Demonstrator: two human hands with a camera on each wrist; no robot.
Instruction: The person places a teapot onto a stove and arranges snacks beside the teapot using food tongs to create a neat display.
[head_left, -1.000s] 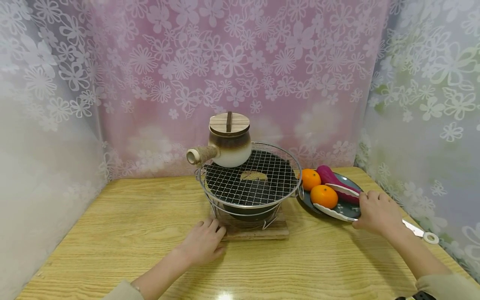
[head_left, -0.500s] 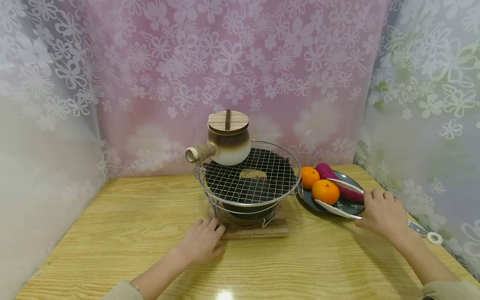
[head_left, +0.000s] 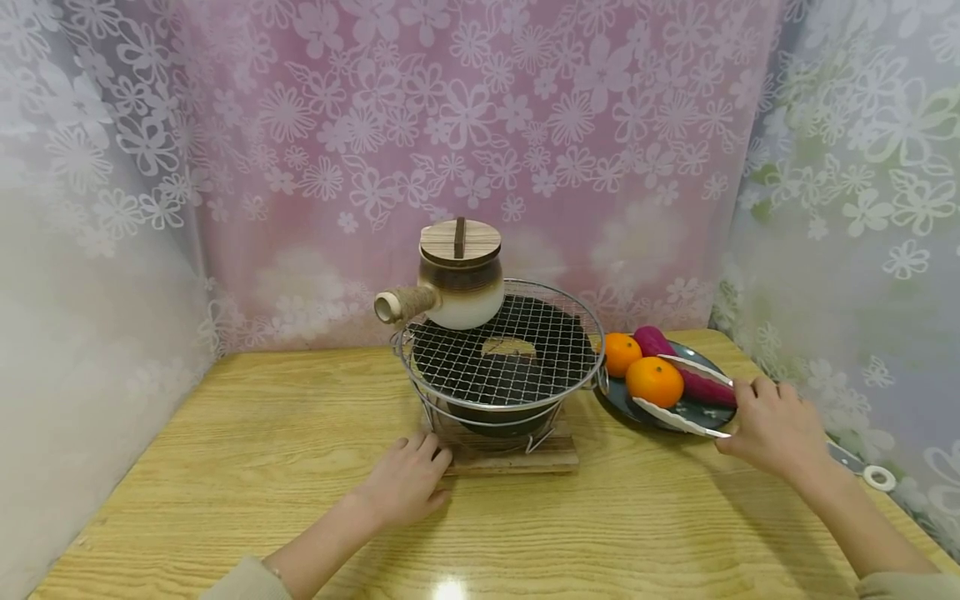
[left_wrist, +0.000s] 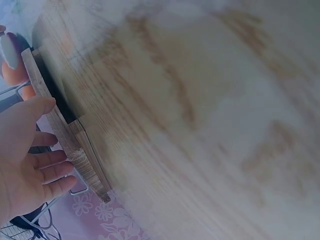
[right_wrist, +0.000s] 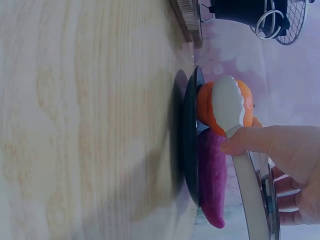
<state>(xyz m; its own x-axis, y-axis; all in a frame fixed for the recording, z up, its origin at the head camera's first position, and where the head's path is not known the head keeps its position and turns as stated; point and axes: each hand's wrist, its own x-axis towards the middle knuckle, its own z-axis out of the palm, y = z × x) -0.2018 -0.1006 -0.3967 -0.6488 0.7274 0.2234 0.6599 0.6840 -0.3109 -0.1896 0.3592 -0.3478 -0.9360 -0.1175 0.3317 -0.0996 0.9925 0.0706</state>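
My right hand [head_left: 772, 425] grips tongs [head_left: 686, 396] straddling the orange [right_wrist: 220, 107]; only the head view shows my left hand [head_left: 405, 483] lying flat, fingers relaxed.

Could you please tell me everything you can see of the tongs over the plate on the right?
The tongs look like pale metal, with two long arms ending in broad, scalloped spoon-like tips. The right hand grips them near the rear, and the arms are spread open. They point left over the dark plate, one tip on each side of the nearer orange. In the right wrist view one tip lies against that orange; whether the other touches it cannot be told.
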